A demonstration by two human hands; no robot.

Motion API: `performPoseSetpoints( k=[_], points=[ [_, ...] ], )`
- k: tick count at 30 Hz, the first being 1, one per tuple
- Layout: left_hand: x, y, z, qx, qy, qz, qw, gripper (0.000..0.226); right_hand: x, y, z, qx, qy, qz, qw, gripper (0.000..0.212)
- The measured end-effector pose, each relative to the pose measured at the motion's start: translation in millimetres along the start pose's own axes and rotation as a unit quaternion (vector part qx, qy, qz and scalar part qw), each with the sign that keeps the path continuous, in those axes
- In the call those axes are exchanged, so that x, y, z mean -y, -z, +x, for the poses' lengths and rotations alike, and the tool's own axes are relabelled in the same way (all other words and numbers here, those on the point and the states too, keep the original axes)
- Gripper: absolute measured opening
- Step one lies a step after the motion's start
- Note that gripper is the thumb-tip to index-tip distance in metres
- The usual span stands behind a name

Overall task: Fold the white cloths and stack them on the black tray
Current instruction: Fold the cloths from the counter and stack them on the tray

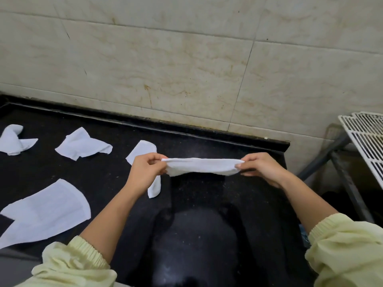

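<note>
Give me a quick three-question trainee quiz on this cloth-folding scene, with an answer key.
1. True or false: the left hand and right hand each pinch one end of the held cloth.
2. What stands at the far right? A) white wire rack B) bucket C) sink
3. Fill in: the flattest cloth lies on the counter at the person's near ____.
Key: 1 true; 2 A; 3 left.

Held cloth [201, 167]: white, doubled into a narrow strip, stretching level between left hand [145, 170] and right hand [263, 168], which are pinching its ends. Four more are lying on the black counter [207, 146]: far-left crumpled cloth [14, 139], second crumpled cloth [83, 145], half-hidden cloth [143, 150] behind the left hand, and flat cloth [45, 210] nearest.
</note>
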State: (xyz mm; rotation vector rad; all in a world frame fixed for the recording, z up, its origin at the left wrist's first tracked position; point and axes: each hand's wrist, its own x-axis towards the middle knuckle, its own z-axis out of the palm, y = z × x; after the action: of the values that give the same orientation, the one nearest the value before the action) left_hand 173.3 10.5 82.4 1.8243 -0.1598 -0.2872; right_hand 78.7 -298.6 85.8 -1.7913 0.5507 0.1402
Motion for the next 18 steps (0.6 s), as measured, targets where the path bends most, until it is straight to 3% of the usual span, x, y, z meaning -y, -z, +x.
performPoseSetpoints(
  k=[3,10,14,18],
  points=[
    [17,4,-13,0.059,0.040,0.039,0.997,0.017,-18,-2,-7,0.051,-0.053,-0.021,0.997,0.020],
    [62,14,-28,0.203,0.188,0.090,0.957,0.008,-59,-17,-20,0.145,-0.154,-0.114,0.971,0.008],
    [75,8,-32,0.222,0.232,0.103,0.941,0.007,-76,-23,-22,0.150,-0.173,-0.119,0.966,0.006],
    [83,1,-23,0.174,0.246,0.079,0.950,0.006,-82,-27,-14,0.127,-0.158,-0.111,0.973,0.008]
  ],
)
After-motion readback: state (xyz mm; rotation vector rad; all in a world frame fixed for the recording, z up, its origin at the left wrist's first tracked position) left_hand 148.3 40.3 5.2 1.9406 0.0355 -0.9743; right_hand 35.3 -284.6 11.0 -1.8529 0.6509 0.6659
